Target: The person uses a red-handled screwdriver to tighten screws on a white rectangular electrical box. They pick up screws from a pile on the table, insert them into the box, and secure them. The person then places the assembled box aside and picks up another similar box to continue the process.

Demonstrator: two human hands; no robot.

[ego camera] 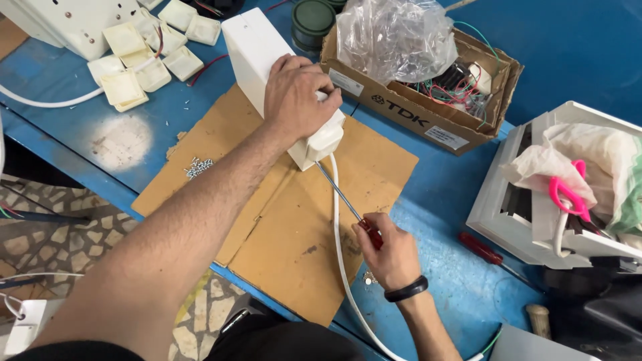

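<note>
Two hands work a white box (267,73) with a screwdriver (348,204) on a blue counter (428,220).

The counter carries a brown cardboard sheet (301,234), an open carton (428,100) of wires under a clear bag, a white crate (508,200) with pink scissors (568,194), cream square covers (140,60), a spare red screwdriver (485,253) and small loose screws (198,167). The box lies on the sheet, long axis running up-left; left hand (294,97) fingers clamp its near end. A white cable (338,234) trails toward the viewer. Right hand (391,251) fingers pinch the red handle, shaft pointing up-left into the box's end.
</note>
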